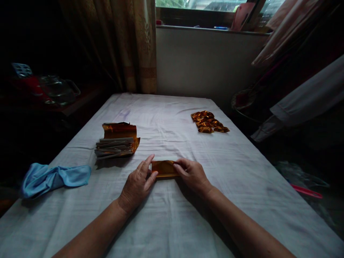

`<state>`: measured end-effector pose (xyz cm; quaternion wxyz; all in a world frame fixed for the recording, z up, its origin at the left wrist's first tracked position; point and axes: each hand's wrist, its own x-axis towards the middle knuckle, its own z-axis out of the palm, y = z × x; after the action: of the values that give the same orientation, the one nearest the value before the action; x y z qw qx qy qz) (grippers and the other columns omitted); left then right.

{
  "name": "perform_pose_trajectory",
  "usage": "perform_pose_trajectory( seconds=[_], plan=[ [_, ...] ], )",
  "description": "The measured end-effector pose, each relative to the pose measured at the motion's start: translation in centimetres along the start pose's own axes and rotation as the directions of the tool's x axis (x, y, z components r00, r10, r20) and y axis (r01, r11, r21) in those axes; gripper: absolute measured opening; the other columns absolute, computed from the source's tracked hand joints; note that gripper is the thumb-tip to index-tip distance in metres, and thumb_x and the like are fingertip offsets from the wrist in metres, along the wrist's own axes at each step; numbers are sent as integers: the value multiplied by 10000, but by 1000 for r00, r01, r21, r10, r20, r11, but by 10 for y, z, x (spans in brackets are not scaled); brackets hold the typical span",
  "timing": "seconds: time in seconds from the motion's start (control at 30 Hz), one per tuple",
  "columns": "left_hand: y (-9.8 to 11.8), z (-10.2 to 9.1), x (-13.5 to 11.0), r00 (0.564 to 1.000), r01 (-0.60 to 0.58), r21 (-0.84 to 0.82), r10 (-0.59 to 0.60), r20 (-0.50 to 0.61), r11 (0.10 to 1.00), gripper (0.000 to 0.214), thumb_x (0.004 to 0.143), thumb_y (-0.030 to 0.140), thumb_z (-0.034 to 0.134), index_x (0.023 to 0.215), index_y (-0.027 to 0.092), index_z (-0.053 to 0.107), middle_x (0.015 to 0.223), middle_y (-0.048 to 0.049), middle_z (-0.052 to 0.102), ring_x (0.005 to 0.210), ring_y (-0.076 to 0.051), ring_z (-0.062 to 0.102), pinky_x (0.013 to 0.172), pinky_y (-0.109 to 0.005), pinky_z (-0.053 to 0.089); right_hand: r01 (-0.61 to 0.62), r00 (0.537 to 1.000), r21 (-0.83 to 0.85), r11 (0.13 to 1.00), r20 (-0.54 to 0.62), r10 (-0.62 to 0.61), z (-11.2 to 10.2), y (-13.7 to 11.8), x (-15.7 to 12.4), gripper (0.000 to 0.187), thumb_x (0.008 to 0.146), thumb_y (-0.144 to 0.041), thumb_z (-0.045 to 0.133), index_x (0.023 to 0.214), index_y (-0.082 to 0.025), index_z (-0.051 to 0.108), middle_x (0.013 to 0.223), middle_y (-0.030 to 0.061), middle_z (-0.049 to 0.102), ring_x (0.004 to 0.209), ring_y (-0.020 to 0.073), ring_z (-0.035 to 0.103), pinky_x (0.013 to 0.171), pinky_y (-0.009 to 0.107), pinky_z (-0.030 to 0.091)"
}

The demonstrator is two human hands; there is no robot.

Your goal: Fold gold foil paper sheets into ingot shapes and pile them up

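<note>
A small folded sheet of gold foil paper [163,168] lies on the white cloth [172,215] between my hands. My left hand [138,182] pinches its left end between thumb and forefinger. Over its right end my right hand [192,175] presses with curled fingers. A stack of flat gold-and-silver foil sheets [117,142] sits to the left, beyond my left hand. Several folded gold pieces [209,122] lie in a small heap at the far right of the cloth.
A crumpled blue cloth [55,178] lies at the table's left edge. A curtain [129,43] and a window sill [209,28] stand behind the table. Dark clutter, with a glass jug [57,89], is on the left; hanging fabric [303,100] is on the right.
</note>
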<state>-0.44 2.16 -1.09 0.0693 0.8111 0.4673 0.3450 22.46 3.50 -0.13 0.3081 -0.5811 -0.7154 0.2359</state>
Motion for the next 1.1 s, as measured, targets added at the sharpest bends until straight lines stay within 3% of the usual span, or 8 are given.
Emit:
perform_pose_trajectory(
  seconds=[0.13, 0.27, 0.43, 0.7, 0.87, 0.97, 1.1],
  plan=[
    [2, 0, 1, 997, -79, 105, 76, 29, 991, 413, 990, 258, 468, 1402, 221, 469, 1381, -131, 562, 1185, -238, 624, 963, -384, 554, -71, 997, -133, 989, -25, 68, 5, -1, 10, 196, 904, -308, 552, 830, -239, 720, 740, 9, 737, 663, 162, 659, 620, 239, 416],
    [15, -2, 3, 977, -211, 256, 194, 90, 943, 343, 977, 276, 495, 1290, 194, 610, 1490, -139, 491, 1399, -343, 421, 1128, -545, 381, -79, 997, -212, 974, 7, 82, 5, -5, 13, 184, 914, -310, 570, 872, -237, 734, 785, 23, 754, 714, 173, 677, 640, 244, 400],
    [28, 4, 3, 911, -371, 205, 312, 269, 906, 498, 990, 446, 479, 1391, 159, 542, 1441, -98, 568, 1391, -291, 446, 1204, -487, 272, -100, 991, -242, 965, 66, 119, 3, -6, 20, 191, 925, -320, 568, 889, -240, 738, 818, 27, 765, 741, 172, 687, 652, 238, 404],
    [22, 14, 0, 877, -342, 177, 246, 414, 923, 663, 973, 548, 457, 1479, 120, 421, 1511, -145, 481, 1407, -292, 433, 1192, -479, 294, -101, 993, -238, 966, 32, 112, 7, -1, 22, 182, 923, -332, 574, 982, -238, 719, 843, 30, 764, 741, 179, 694, 659, 248, 438],
    [23, 14, -2, 876, -321, 188, 216, 431, 928, 664, 973, 547, 458, 1495, 142, 396, 1531, -128, 459, 1421, -294, 416, 1174, -479, 327, 27, 991, -174, 984, -126, -50, 12, 10, 18, 302, 888, -273, 580, 1170, -189, 648, 928, 64, 733, 788, 192, 684, 731, 289, 508],
    [23, 14, -2, 884, -318, 176, 224, 410, 931, 665, 977, 540, 454, 1498, 130, 390, 1519, -137, 473, 1418, -298, 417, 1165, -485, 341, 119, 973, -190, 974, -173, -153, 14, 15, 15, 271, 899, -255, 556, 1153, -190, 625, 971, 78, 701, 825, 201, 670, 726, 303, 525],
    [23, 12, -1, 889, -322, 176, 233, 394, 930, 676, 978, 532, 464, 1505, 118, 375, 1512, -137, 483, 1416, -301, 417, 1164, -490, 336, 137, 967, -223, 965, -183, -179, 13, 14, 13, 206, 913, -248, 544, 1099, -194, 613, 1031, 87, 666, 771, 180, 653, 683, 284, 526]
  ],
)
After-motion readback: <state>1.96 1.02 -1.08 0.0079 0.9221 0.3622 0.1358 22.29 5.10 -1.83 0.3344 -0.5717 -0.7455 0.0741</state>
